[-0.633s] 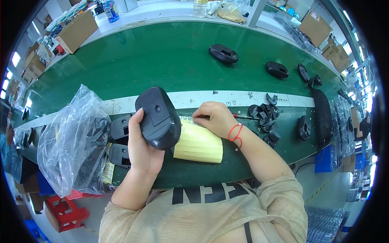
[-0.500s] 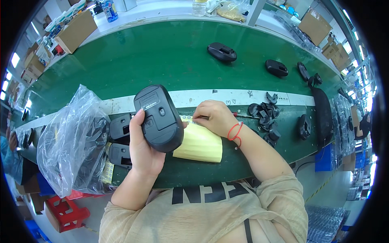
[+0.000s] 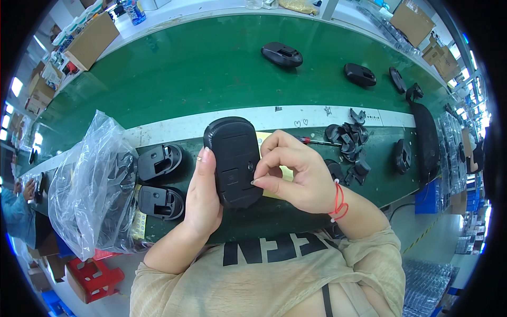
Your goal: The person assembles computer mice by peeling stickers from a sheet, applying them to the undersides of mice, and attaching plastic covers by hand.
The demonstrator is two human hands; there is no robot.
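My left hand [image 3: 203, 198] holds a black computer mouse [image 3: 231, 158] with its underside toward me, thumb along its left edge. My right hand [image 3: 301, 177] is at the mouse's right side, thumb and forefinger pinched close to its underside. Whatever is between those fingertips is too small to make out. Partly hidden behind the mouse and right hand lies a yellow sheet [image 3: 263, 137]. Left of my left hand, two more mice rest on the bench, one mouse [image 3: 157, 161] above the other mouse [image 3: 160, 203], both with open hollows showing.
A clear plastic bag [image 3: 87, 185] of dark parts stands at the left. Rightward lie a red-handled screwdriver [image 3: 317, 141], a heap of black plastic pieces [image 3: 348, 141] and a mouse [image 3: 403, 156]. Several black mice, including one mouse [image 3: 282, 54], sit farther back on the green bench [image 3: 185, 74].
My right hand has left the yellow sheet and come to the mouse's underside. The left hand has shifted right and turned the mouse more upright.
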